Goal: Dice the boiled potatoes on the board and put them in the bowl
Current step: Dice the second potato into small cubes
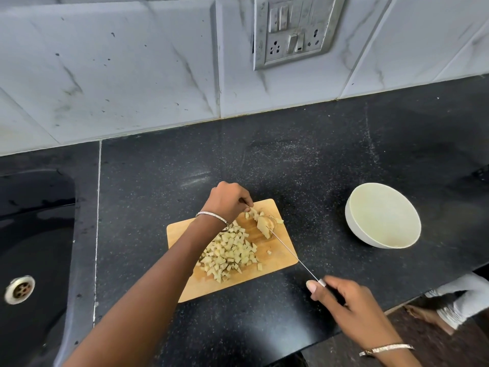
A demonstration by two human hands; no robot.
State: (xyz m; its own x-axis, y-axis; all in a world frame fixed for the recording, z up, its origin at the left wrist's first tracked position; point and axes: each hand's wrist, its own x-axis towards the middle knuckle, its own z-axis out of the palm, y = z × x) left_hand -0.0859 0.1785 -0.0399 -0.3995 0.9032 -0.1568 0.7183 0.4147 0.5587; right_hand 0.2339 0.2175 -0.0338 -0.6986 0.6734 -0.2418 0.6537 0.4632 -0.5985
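Observation:
A wooden cutting board [275, 263] lies on the black counter. A heap of diced potato [229, 251] covers its middle. At the board's far end sits a larger uncut potato piece [264, 226] with a few cubes around it. My left hand [229, 201] reaches over the board, its fingertips curled on the potato bits beside that piece. My right hand [341, 295] grips the handle of a thin knife [288, 251], whose blade runs up to the uncut piece. A white bowl [357, 226] stands to the right of the board and looks empty.
A black sink [34, 234] with a metal drain [19, 290] lies at the left. The tiled wall carries a switch and socket plate [293, 30]. The counter's front edge runs at the lower right, with a foot [423, 316] on the floor below.

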